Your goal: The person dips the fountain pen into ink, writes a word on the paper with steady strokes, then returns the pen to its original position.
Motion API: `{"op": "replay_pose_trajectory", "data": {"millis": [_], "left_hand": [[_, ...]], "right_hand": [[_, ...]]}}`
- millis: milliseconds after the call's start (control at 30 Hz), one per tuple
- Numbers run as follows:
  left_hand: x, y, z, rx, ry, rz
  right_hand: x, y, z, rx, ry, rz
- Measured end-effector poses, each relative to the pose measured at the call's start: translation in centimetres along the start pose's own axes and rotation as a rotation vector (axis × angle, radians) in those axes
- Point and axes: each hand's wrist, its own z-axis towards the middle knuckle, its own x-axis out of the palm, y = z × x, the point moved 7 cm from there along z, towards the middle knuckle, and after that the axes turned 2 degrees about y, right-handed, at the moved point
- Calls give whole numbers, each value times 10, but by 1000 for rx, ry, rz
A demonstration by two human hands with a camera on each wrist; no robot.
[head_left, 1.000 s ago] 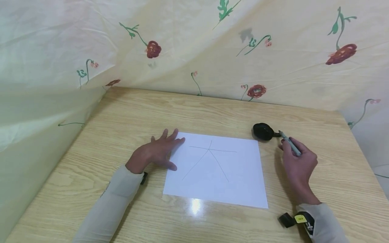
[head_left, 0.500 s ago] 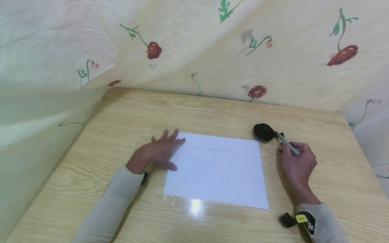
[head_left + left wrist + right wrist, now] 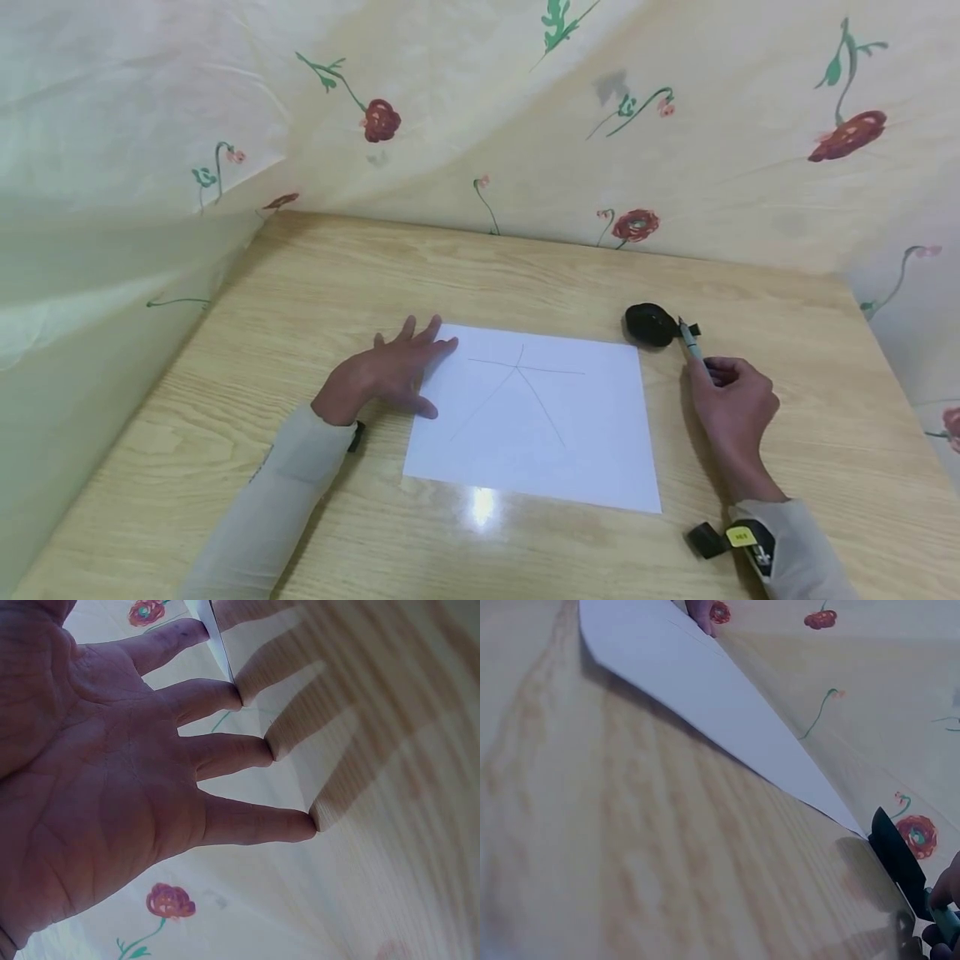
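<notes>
A sheet of white paper [image 3: 607,450] lies on the wooden table, with thin dark lines crossing near its top middle. Spread over its left edge is my left hand [image 3: 397,377]; in the left wrist view its straight fingers [image 3: 259,825] touch down on the wood and at the paper's edge. Right of the sheet, my right hand [image 3: 737,408] pinches a grey-green pen [image 3: 691,342]. Its tip points away from me, at the short tab of a rounded black object [image 3: 649,325] beside the paper's upper right corner. Much of the right hand falls outside the right wrist view.
Cream cloth with painted flowers [image 3: 450,108] hangs behind the table [image 3: 420,267] and along both sides. A black wrist device [image 3: 753,546] sits on the right sleeve. Light glares off the table just below the paper.
The pen has swung left and steeper in my right fingers, its tip now over the black object's tab. My right hand has shifted slightly left; the left hand and paper stay in place.
</notes>
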Motion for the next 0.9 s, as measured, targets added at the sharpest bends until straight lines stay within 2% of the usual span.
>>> {"op": "replay_pose_trajectory", "data": {"millis": [133,900], "left_hand": [[0,0,-1,-11,1,1],[7,2,3,-6,-2,-22]], "right_hand": [[1,0,1,-25,6,-1],[5,-6,1,-40,14,-13]]}}
